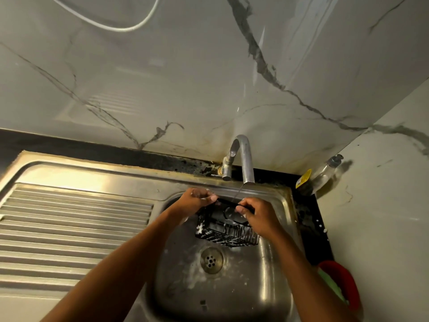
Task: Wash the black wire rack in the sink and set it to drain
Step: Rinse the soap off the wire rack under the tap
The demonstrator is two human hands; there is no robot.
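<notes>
Head view: one look down over both forearms at a steel sink (267, 282) set against a marble wall (162, 77).
Rack: the black wire rack (222, 235) is held in the air over the basin, in the centre of the frame, above and just behind the drain (212, 260). It tilts, with its far rim raised toward the tap.
Left hand: the left hand (197, 199) grips the rack's far rim at its left end, fingers curled over the wire.
Right hand: the right hand (257, 214) holds the same rim at its right end, fingers and thumb clamped on the wire.
Suds: white foam (200, 228) clings to the rack's lower left corner, and more foam lies on the basin floor around the drain.
Tap: the curved metal faucet (243, 156) stands at the back edge of the sink. A thin stream of water (238, 194) falls from its spout onto the rim between the two hands.
Drainboard: the ribbed drainboard (69, 224) fills the left of the frame, beside the basin.
Right edge: a clear soap bottle (325, 173) with a yellow label leans in the wall corner behind the sink. Lower right, a red-rimmed item (343, 282) with green inside sits on the dark counter (308, 228); what it is I cannot tell.
Top left: a white cable (130, 27) loops across the wall.
</notes>
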